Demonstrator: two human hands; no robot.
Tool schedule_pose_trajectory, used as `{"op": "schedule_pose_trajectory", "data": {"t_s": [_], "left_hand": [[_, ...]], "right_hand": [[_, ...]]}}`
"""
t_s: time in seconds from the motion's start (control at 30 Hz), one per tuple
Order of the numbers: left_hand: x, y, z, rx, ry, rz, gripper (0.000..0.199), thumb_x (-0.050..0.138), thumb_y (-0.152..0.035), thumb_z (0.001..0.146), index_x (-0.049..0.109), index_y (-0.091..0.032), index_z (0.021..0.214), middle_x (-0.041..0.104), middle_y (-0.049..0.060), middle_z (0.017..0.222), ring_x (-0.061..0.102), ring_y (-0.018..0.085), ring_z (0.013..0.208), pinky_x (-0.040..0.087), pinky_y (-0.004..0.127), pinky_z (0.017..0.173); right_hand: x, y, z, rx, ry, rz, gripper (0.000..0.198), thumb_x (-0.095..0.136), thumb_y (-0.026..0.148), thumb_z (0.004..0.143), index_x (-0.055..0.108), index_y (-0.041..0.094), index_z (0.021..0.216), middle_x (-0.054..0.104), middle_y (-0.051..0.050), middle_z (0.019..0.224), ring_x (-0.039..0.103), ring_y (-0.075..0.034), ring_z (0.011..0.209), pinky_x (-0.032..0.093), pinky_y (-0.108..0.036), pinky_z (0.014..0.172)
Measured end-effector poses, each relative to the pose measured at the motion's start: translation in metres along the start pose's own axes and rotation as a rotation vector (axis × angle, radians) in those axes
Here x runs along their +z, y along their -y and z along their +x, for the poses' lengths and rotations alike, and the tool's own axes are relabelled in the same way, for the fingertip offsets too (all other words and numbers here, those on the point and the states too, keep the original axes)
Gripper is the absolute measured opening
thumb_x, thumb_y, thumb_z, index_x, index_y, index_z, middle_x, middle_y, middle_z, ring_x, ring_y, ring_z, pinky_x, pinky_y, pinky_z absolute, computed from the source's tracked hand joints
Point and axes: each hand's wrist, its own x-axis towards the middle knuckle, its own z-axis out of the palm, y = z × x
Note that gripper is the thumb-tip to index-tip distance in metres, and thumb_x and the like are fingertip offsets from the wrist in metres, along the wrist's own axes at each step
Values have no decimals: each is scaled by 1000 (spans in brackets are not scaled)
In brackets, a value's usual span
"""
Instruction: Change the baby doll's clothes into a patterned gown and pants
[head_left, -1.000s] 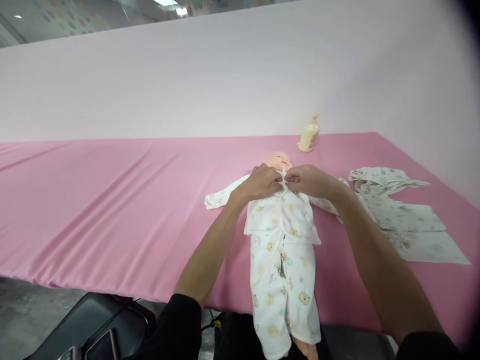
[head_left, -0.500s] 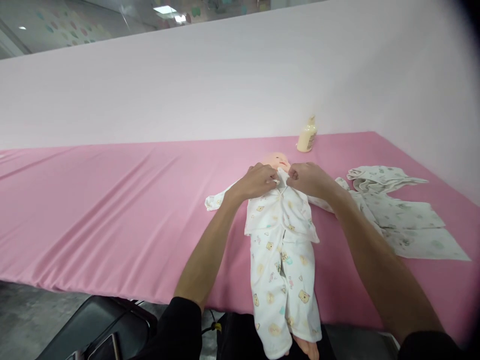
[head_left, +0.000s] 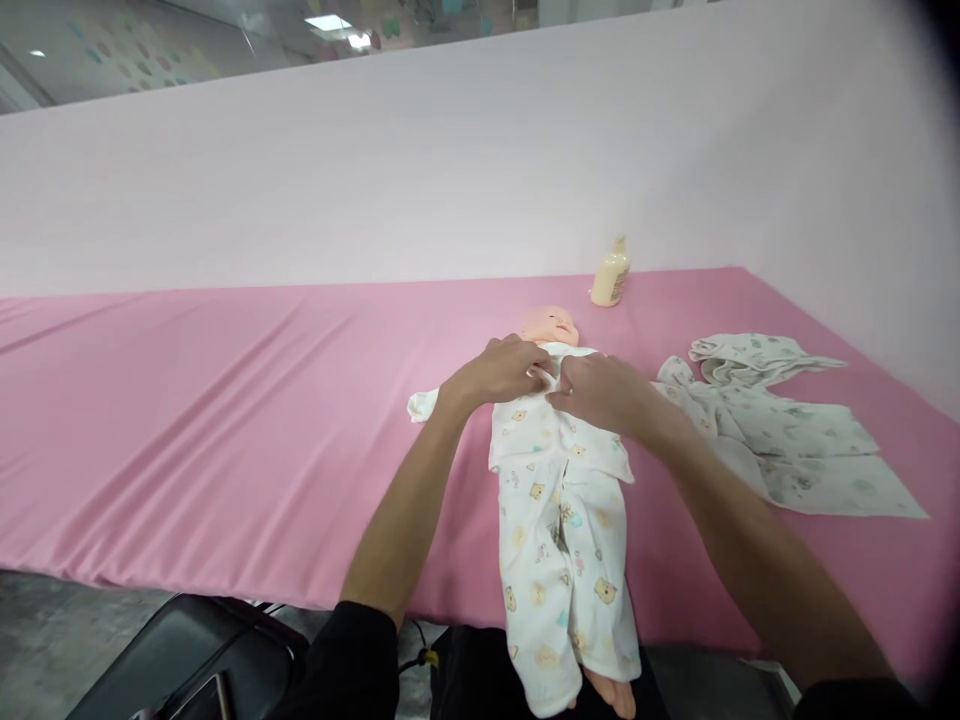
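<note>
Left hand (head_left: pixel 504 370) and right hand (head_left: pixel 606 392) pinching white bear-print cotton top (head_left: pixel 520 432), grips closed on chest fabric; top lying beneath both, equally near, on pale-pink plastic doll (head_left: pixel 549 324) stretching near to far across pink cloth-covered surface (head_left: pixel 300 420).

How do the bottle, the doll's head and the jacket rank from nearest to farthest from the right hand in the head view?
1. Jacket: right at the right hand.
2. Doll's head: just beyond the hand.
3. Bottle: farther back, toward the wall.
</note>
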Motion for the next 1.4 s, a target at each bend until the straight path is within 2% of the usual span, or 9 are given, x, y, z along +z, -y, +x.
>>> {"op": "schedule_pose_trajectory", "data": {"t_s": [0.23, 0.33, 0.47, 0.73, 0.83, 0.97, 1.13, 1.23, 1.4], "left_hand": [[5, 3, 3, 36, -48, 4, 27, 44, -10, 76, 69, -22, 78, 65, 3, 76, 58, 22, 89, 37, 36, 84], [7, 3, 5, 42, -41, -1, 18, 45, -12, 76, 56, -19, 63, 57, 2, 66, 54, 20, 78, 34, 34, 78], [8, 1, 5, 53, -56, -32, 24, 50, -19, 80, 40, -17, 59, 47, 1, 60, 46, 17, 71, 28, 32, 71], [8, 0, 4, 38, -52, -55, 16, 57, -26, 81, 62, -19, 68, 60, 1, 68, 51, 19, 82, 30, 33, 78], [12, 1, 6, 53, -85, -17, 18, 57, -26, 82, 61, -18, 66, 61, 2, 68, 52, 19, 83, 31, 34, 78], [17, 1, 4, 98, -143, 26, 23, 49, -19, 83, 55, -17, 61, 55, 4, 65, 51, 21, 85, 31, 34, 76], [24, 3, -10, 105, -165, -48, 17, 51, -20, 86, 68, -20, 86, 66, 4, 92, 49, 25, 107, 35, 37, 89], [34, 6, -18, 118, -209, -104, 22, 51, -21, 87, 70, -20, 97, 66, 4, 100, 49, 23, 109, 36, 37, 96], [50, 9, -20, 107, -291, -114, 22, 51, -19, 88, 71, -21, 98, 66, 3, 97, 51, 21, 105, 36, 36, 100]], "right_hand": [[8, 1, 0, -19, -8, -172, 8, 51, 15, 80, 57, 20, 79, 55, -4, 65, 47, -17, 56, 20, -31, 55], [12, 4, 0, -75, -66, -249, 11, 50, 11, 81, 59, 17, 77, 57, -8, 67, 48, -17, 57, 20, -32, 55], [15, 2, 3, -181, -122, -326, 15, 51, 11, 85, 61, 16, 75, 60, -11, 70, 51, -18, 59, 22, -32, 57], [12, -7, 7, -139, -136, -276, 17, 48, 14, 85, 56, 17, 71, 59, -10, 67, 48, -18, 56, 21, -33, 59], [7, -13, 8, -120, -122, -187, 17, 51, 20, 85, 50, 20, 68, 56, -6, 64, 44, -16, 55, 22, -33, 57], [0, -25, 6, -100, -24, 167, 16, 56, 24, 80, 48, 21, 67, 51, 1, 60, 42, -13, 55, 27, -28, 54], [3, -34, 1, -64, 106, 563, 9, 56, 27, 80, 62, 20, 81, 59, 2, 69, 54, -13, 61, 39, -25, 56], [12, -38, -1, -154, 141, 573, 11, 56, 30, 81, 61, 21, 79, 58, 3, 69, 53, -14, 64, 39, -25, 58], [24, -37, -4, -271, 2, 454, 10, 52, 27, 84, 55, 21, 76, 50, 4, 63, 44, -12, 59, 33, -26, 58]]}}
